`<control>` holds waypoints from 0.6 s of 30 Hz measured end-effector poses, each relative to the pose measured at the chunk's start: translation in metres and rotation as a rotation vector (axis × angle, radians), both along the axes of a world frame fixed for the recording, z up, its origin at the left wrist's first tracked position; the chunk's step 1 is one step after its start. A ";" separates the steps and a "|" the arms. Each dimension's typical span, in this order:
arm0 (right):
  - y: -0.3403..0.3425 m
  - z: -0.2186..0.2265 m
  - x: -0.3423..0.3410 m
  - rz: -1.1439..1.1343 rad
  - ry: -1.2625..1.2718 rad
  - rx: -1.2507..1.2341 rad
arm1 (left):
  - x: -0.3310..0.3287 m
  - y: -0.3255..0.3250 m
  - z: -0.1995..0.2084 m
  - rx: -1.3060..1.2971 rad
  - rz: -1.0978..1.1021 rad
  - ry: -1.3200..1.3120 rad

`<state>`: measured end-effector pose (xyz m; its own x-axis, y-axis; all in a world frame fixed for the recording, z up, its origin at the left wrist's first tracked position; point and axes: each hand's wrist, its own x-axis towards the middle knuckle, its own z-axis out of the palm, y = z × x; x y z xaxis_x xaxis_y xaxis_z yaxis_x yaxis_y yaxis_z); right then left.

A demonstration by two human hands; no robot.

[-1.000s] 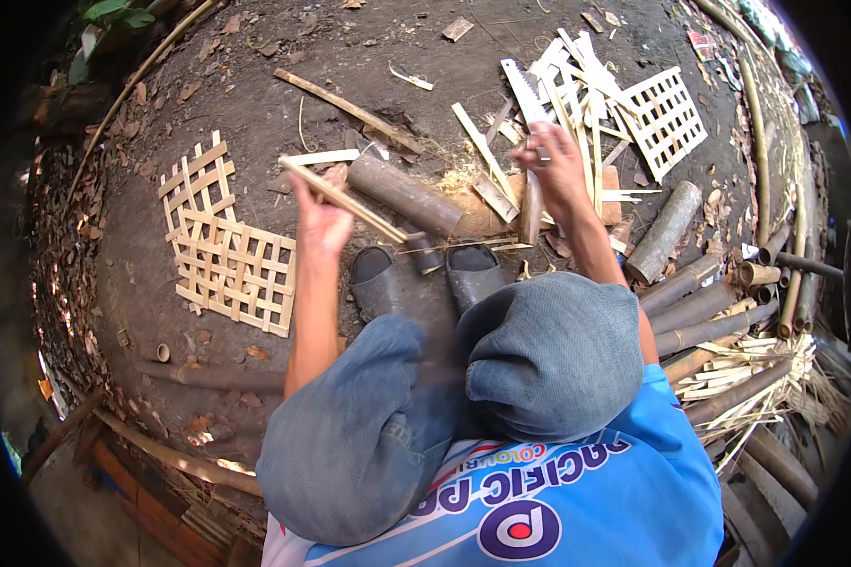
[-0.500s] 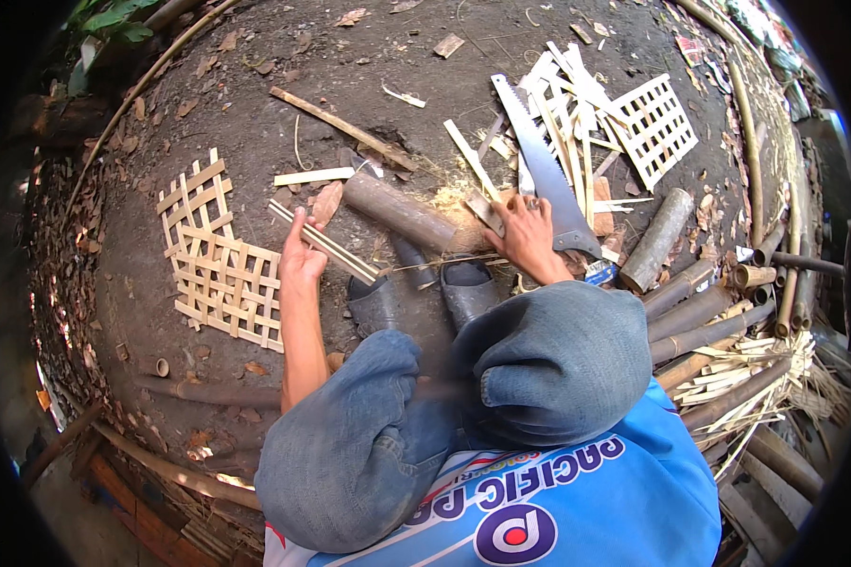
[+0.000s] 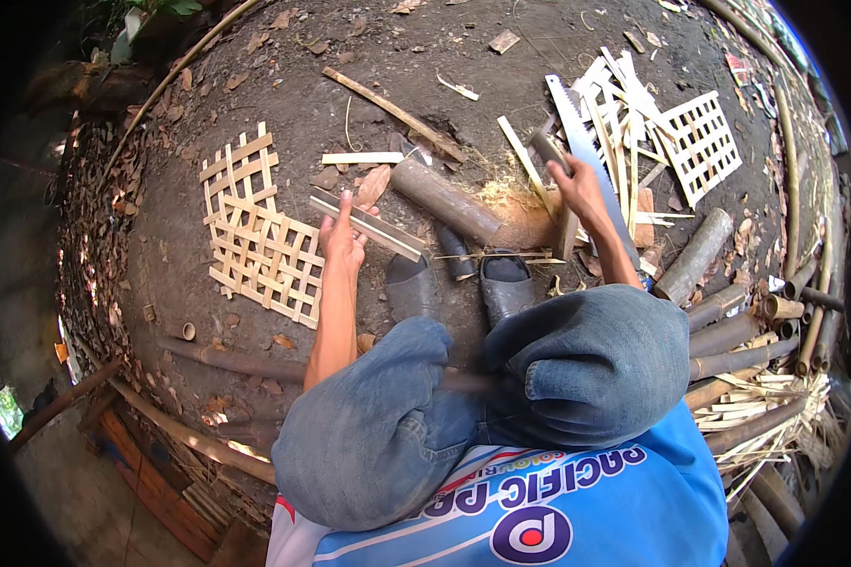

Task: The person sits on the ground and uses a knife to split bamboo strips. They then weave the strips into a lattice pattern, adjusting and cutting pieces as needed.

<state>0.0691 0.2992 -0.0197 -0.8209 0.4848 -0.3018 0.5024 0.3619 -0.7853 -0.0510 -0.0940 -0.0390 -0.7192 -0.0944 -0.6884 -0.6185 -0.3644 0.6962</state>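
My left hand (image 3: 346, 236) is closed around a small bundle of split bamboo strips (image 3: 373, 230), which slant down to the right above my left shoe. My right hand (image 3: 584, 189) grips a knife-like tool (image 3: 546, 151); its thick grey-brown end sticks out past the fingers. Below that hand stands a flat brownish piece (image 3: 565, 234), and I cannot tell whether it belongs to the tool. Between my hands lies a bamboo log (image 3: 444, 201), beside a reddish-brown block (image 3: 527, 228) with pale shavings behind it. Just right of my right hand lies a handsaw (image 3: 577, 123).
Woven bamboo lattices lie at left (image 3: 265, 248) and far right (image 3: 704, 144). Loose pale strips (image 3: 624, 99) are piled beyond the saw. A brown stick (image 3: 392, 111) lies farther out. Bamboo poles (image 3: 728, 333) and a short log (image 3: 695, 255) crowd the right side. My shoes (image 3: 506, 288) are close in.
My right hand has risen from the block and turned, now with the grey-brown tool upright in it. The left hand still holds the bamboo strips. The whole view has shifted right.
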 end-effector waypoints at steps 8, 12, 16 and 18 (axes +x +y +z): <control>-0.091 0.003 -0.004 0.270 0.016 -0.136 | 0.027 0.027 0.006 -0.011 -0.082 -0.014; -0.132 0.001 0.005 0.623 -0.206 -0.679 | 0.037 0.043 0.007 0.072 -0.073 -0.007; -0.124 0.000 0.014 0.659 -0.280 -0.735 | 0.033 0.040 0.009 0.141 -0.073 0.051; -0.120 0.001 0.020 0.613 -0.285 -0.789 | 0.035 0.042 0.007 0.182 -0.101 0.056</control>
